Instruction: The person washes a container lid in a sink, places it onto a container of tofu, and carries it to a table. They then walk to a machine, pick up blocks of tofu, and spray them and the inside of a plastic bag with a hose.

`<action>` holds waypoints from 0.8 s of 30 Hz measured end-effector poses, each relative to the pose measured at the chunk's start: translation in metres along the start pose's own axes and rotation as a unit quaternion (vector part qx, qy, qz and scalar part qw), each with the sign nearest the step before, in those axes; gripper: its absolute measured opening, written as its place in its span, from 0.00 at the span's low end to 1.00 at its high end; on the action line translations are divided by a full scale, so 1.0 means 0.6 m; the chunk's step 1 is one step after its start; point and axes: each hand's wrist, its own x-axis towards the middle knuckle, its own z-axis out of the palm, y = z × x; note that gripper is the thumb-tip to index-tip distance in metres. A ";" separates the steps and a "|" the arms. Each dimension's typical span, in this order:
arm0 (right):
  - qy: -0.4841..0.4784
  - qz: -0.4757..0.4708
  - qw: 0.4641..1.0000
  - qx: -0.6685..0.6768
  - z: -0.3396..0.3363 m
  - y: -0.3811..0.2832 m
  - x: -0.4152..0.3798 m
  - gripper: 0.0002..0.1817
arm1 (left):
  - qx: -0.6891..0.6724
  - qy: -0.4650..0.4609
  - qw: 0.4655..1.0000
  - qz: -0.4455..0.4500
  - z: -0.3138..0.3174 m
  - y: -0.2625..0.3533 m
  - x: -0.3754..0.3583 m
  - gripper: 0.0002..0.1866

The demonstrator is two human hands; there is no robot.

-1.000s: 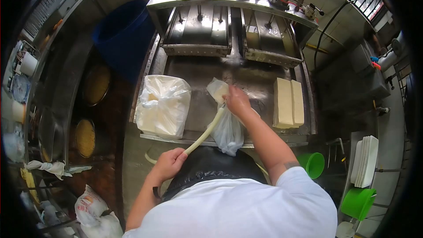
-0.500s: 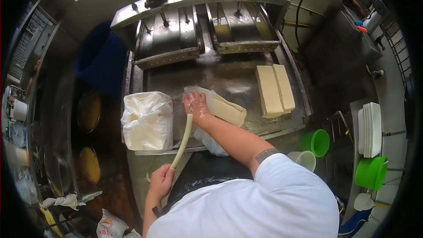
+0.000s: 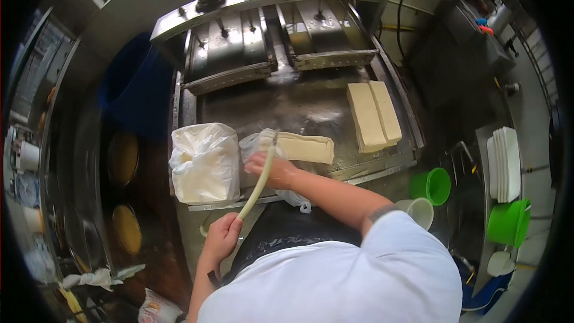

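Observation:
My left hand (image 3: pixel 222 236) grips a pale hose (image 3: pixel 256 194) near the front of the metal table. The hose runs up across my right hand (image 3: pixel 274 170), its tip lying over a clear plastic bag (image 3: pixel 252 143). Fingers of my right hand are curled at the bag's near edge, partly covered by the hose. A long cream-coloured block, like tofu (image 3: pixel 308 146), lies with its left end in that bag. To the left stands a full white plastic bag (image 3: pixel 205 167). Two similar tofu blocks (image 3: pixel 373 116) sit side by side at the right.
A metal press (image 3: pixel 269 0) with two frames spans the back of the metal table (image 3: pixel 239 104). Green buckets (image 3: pixel 430 186) and a whitish bucket (image 3: pixel 417 212) stand off the right front. A large blue barrel (image 3: pixel 128 78) and round containers (image 3: pixel 127 228) are on the left.
My right hand has moved toward me and slightly right, off the block's left end. The hose tip has swung up and right. The block now lies straighter across the table.

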 end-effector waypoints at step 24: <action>-0.233 0.402 0.885 -0.042 -0.177 0.042 -0.099 0.61 | -0.007 -0.056 0.998 0.037 0.012 -0.053 0.014 0.17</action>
